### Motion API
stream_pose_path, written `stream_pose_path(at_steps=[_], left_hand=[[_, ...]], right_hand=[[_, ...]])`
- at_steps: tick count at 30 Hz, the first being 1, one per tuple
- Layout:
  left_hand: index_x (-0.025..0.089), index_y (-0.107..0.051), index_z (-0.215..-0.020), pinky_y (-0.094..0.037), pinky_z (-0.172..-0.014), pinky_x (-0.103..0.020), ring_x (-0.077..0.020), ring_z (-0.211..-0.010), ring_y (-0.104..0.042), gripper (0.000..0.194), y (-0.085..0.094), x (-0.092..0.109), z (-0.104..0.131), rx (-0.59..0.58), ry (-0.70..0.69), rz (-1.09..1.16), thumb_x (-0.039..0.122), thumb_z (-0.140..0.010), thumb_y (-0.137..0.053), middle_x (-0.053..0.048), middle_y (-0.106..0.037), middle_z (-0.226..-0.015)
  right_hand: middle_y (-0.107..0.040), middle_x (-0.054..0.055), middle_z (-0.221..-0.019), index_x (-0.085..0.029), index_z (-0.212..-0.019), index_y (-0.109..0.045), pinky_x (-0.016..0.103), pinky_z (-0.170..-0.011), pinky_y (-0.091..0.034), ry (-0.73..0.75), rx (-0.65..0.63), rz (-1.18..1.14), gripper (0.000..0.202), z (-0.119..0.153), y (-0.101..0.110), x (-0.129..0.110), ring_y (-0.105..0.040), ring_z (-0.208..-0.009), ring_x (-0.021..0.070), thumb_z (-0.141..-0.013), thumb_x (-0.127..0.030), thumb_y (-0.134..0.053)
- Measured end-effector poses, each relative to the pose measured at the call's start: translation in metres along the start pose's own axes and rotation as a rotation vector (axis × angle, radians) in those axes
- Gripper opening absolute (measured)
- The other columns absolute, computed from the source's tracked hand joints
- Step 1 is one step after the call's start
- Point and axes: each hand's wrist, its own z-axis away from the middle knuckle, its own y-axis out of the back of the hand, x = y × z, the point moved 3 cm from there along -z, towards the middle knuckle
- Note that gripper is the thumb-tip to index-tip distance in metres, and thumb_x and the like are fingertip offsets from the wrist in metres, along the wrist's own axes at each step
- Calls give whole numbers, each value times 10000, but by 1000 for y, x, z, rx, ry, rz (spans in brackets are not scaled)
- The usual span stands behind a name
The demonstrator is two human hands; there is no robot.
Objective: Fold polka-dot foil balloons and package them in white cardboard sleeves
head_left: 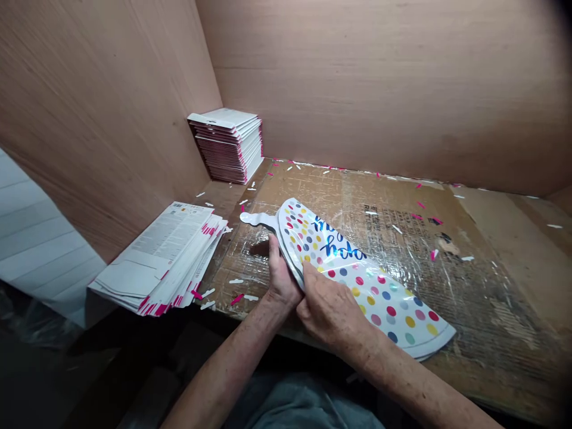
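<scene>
A flat, folded foil balloon (384, 298) with colored dots and blue lettering lies slantwise over the front of the cardboard-covered table. Its pale tail (259, 219) points to the left. My left hand (282, 277) holds the balloon's left edge from below, thumb up along the rim. Beside it, my right hand (328, 304) is closed on the lower left edge, its fingers pinching the foil. The balloon's far right end rests near the table's front edge.
A neat stack of white and pink cards (230, 143) stands in the back left corner. A fanned pile of printed cards (161, 256) lies at the front left. Small pink and white scraps dot the cardboard (357, 190). Wooden panels (379, 77) rise behind and at left.
</scene>
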Motion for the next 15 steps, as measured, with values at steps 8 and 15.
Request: stream_pose_path(at_steps=[8, 15], left_hand=[[142, -556, -1355, -419, -1073, -538, -377, -1274, -543, 887, 9, 3, -2, -26, 59, -18, 815, -846, -283, -181, -631, -1311], [144, -571, -1343, -425, -1081, -521, -365, -1285, -540, 822, 2, -3, 1, -30, -21, -15, 771, -879, -310, -166, -652, -1285]], right_hand=[[-730, 168, -1062, -46, -1401, -465, 358, -801, -540, 32, -32, -221, 674, 7, 9, 36, -709, -892, 263, -834, -393, -581], [-733, 142, -1027, -102, -1246, -572, 339, -752, -523, -88, -82, -62, 444, 3, 11, 13, -709, -907, 282, -819, -217, -543]])
